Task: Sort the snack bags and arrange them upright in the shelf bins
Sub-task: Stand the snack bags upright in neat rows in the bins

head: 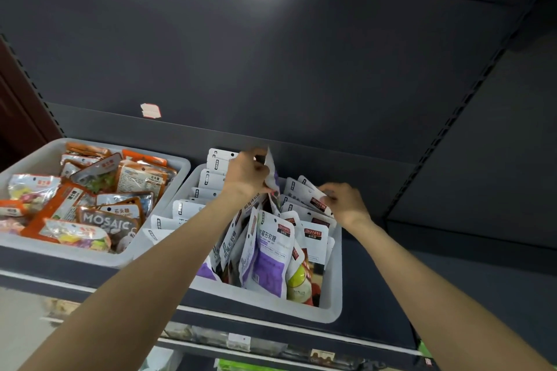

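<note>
A dark grey metal shelf with a dark back panel carries two pale plastic bins side by side. In the right bin, the left hand pinches a white snack bag lifted at the back, while the right hand grips another white bag just beside it. The left bin holds jumbled orange packets.

Retail shop aisle: dark metal shelf carrying grey bins of packaged snack bags, price-tag rail below the bins.
</note>
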The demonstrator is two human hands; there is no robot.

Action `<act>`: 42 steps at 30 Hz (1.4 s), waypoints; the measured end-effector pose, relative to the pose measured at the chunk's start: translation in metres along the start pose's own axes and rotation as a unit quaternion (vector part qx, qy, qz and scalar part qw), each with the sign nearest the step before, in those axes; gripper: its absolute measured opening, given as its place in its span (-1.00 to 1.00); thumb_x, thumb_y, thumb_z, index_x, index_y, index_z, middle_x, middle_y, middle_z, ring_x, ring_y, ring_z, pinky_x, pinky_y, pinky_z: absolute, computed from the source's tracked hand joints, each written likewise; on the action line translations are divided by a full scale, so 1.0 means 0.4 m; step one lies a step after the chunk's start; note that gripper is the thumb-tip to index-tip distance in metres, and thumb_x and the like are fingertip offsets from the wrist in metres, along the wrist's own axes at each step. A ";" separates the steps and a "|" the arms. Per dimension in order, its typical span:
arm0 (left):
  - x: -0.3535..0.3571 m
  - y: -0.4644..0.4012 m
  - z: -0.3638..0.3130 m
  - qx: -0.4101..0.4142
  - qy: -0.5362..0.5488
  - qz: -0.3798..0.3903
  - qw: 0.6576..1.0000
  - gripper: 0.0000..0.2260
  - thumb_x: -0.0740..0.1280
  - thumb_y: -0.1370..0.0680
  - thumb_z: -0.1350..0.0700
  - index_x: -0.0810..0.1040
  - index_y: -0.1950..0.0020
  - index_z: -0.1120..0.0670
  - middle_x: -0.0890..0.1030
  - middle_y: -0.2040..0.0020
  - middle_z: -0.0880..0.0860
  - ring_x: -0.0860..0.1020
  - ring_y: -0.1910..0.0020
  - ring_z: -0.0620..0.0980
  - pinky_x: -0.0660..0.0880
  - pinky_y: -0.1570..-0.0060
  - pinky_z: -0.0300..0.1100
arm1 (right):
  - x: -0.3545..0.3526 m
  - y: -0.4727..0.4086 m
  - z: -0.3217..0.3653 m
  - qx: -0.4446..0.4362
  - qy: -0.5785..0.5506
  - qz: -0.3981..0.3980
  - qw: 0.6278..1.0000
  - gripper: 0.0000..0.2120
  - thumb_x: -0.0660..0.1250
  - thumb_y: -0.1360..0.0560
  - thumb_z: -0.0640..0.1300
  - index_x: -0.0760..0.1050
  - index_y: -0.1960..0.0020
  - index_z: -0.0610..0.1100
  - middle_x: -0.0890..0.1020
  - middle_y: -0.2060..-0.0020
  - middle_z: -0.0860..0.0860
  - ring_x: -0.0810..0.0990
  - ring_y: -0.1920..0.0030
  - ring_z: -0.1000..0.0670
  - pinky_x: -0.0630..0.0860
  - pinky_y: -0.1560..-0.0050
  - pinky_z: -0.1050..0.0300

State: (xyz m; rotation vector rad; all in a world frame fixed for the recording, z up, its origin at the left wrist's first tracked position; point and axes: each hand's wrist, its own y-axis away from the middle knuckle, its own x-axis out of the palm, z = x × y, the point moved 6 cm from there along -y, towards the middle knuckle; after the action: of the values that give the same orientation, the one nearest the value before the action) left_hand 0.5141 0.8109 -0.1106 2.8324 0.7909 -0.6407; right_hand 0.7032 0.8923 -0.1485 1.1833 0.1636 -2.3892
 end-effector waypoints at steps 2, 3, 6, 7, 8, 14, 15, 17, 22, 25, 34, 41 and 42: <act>-0.009 -0.003 -0.014 0.013 0.041 -0.033 0.999 -0.71 0.20 -0.54 0.41 0.49 -0.19 0.16 0.59 -0.01 0.13 0.58 0.25 0.00 0.56 0.43 -0.34 | -0.014 0.003 -0.003 -0.002 -0.012 -0.037 0.999 -0.71 0.18 -0.57 -0.35 0.53 -0.22 -0.16 0.60 -0.17 -0.08 0.55 -0.17 -0.03 0.41 -0.02 0.27; -0.011 -0.002 -0.021 0.024 0.038 -0.044 0.998 -0.72 0.20 -0.55 0.40 0.47 -0.20 0.16 0.57 0.03 0.10 0.55 0.29 -0.06 0.53 0.45 -0.39 | -0.022 0.003 -0.008 0.003 -0.023 -0.051 0.998 -0.68 0.17 -0.56 -0.37 0.53 -0.22 -0.16 0.60 -0.16 -0.09 0.56 -0.17 -0.03 0.42 -0.01 0.27; 0.009 -0.007 -0.011 0.005 0.057 -0.013 0.998 -0.80 0.23 -0.56 0.35 0.48 -0.16 0.18 0.61 0.10 0.11 0.61 0.25 0.00 0.63 0.20 -0.15 | -0.030 -0.001 -0.022 0.020 -0.036 -0.043 0.998 -0.64 0.16 -0.54 -0.40 0.52 -0.24 -0.15 0.59 -0.18 -0.10 0.54 -0.20 -0.04 0.42 -0.02 0.25; 0.021 -0.003 -0.008 -0.013 0.087 0.013 0.996 -0.82 0.20 -0.57 0.34 0.51 -0.11 0.20 0.63 0.16 0.12 0.62 0.28 0.04 0.61 0.03 0.02 | -0.024 -0.003 -0.023 0.019 -0.028 -0.023 0.999 -0.65 0.16 -0.54 -0.39 0.52 -0.24 -0.14 0.58 -0.19 -0.09 0.53 -0.20 -0.04 0.43 -0.03 0.24; 0.038 0.005 -0.004 -0.034 0.113 0.048 0.992 -0.81 0.17 -0.58 0.34 0.54 -0.08 0.19 0.63 0.20 0.12 0.61 0.31 0.04 0.56 -0.07 0.10 | -0.017 -0.006 -0.021 0.018 -0.018 -0.003 1.000 -0.65 0.17 -0.55 -0.38 0.52 -0.24 -0.13 0.58 -0.19 -0.09 0.53 -0.21 -0.03 0.43 -0.04 0.23; 0.075 -0.001 -0.017 0.118 -0.300 0.123 0.938 -0.64 0.18 -0.62 0.16 0.41 -0.40 -0.06 0.54 -0.26 0.09 0.54 -0.17 0.09 0.48 -0.16 -0.01 | 0.007 -0.019 -0.015 0.025 -0.017 0.021 0.999 -0.72 0.17 -0.61 -0.22 0.51 -0.27 -0.11 0.58 -0.20 -0.08 0.53 -0.20 -0.05 0.41 -0.05 0.22; 0.067 -0.009 -0.022 0.136 -0.343 0.102 0.924 -0.68 0.20 -0.61 0.12 0.44 -0.37 -0.07 0.53 -0.26 0.06 0.51 -0.20 0.09 0.48 -0.16 -0.01 | 0.007 -0.018 -0.014 0.022 -0.016 0.023 0.999 -0.72 0.17 -0.61 -0.22 0.51 -0.28 -0.12 0.57 -0.21 -0.08 0.52 -0.21 -0.04 0.39 -0.07 0.22; 0.046 -0.022 -0.045 0.185 -0.389 0.046 0.901 -0.77 0.27 -0.59 0.05 0.57 -0.22 -0.04 0.47 -0.24 0.04 0.42 -0.24 0.06 0.48 -0.12 -0.05 | 0.004 -0.016 -0.014 0.017 -0.011 0.030 0.999 -0.71 0.17 -0.61 -0.22 0.50 -0.29 -0.12 0.55 -0.24 -0.06 0.49 -0.24 -0.04 0.36 -0.10 0.23; 0.030 -0.050 -0.070 0.258 -0.428 0.011 0.866 -0.82 0.23 -0.60 0.05 0.59 -0.10 0.05 0.53 -0.19 0.04 0.43 -0.20 0.07 0.35 -0.17 -0.08 | -0.006 -0.005 -0.005 0.003 0.009 0.038 0.999 -0.73 0.16 -0.61 -0.23 0.55 -0.22 -0.12 0.58 -0.18 -0.02 0.51 -0.16 0.01 0.33 -0.03 0.24; -0.014 -0.050 -0.101 0.269 -0.373 -0.076 0.885 -0.82 0.21 -0.61 0.06 0.59 -0.01 0.07 0.63 0.05 0.09 0.54 -0.01 0.13 0.39 -0.08 -0.04 | -0.008 0.001 -0.008 0.010 0.005 0.021 1.000 -0.75 0.14 -0.62 -0.21 0.58 -0.13 -0.12 0.61 -0.08 -0.04 0.51 0.02 0.05 0.34 0.08 0.24; -0.119 -0.041 -0.155 0.258 -0.318 -0.216 0.886 -0.82 0.23 -0.59 0.17 0.60 0.11 0.15 0.64 0.21 0.14 0.59 0.24 0.21 0.47 0.19 -0.07 | -0.009 0.020 0.007 0.012 0.048 0.058 0.997 -0.71 0.12 -0.62 -0.23 0.57 -0.18 -0.09 0.61 -0.13 0.00 0.53 -0.05 0.05 0.37 0.03 0.26; -0.047 -0.038 -0.121 0.239 -0.219 -0.096 0.941 -0.84 0.24 -0.59 0.19 0.60 0.07 0.18 0.63 0.20 0.18 0.57 0.19 0.23 0.50 0.21 -0.04 | 0.003 0.026 0.000 0.013 0.062 0.061 0.996 -0.67 0.07 -0.63 -0.25 0.59 -0.15 -0.08 0.63 -0.06 -0.04 0.54 0.08 0.02 0.32 0.32 0.41; -0.034 -0.040 -0.115 0.247 -0.199 -0.066 0.946 -0.85 0.24 -0.59 0.21 0.59 0.07 0.19 0.61 0.22 0.16 0.57 0.20 0.21 0.47 0.22 -0.09 | 0.003 0.026 -0.003 0.017 0.060 0.058 0.996 -0.67 0.08 -0.62 -0.25 0.59 -0.16 -0.08 0.62 -0.08 -0.04 0.52 0.09 0.05 0.31 0.33 0.41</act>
State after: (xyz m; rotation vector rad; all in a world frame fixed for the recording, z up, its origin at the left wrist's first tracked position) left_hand 0.5120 0.8290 -0.0633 2.9015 0.8413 -1.5704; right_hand 0.7084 0.8830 -0.1492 1.3158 0.0906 -2.2293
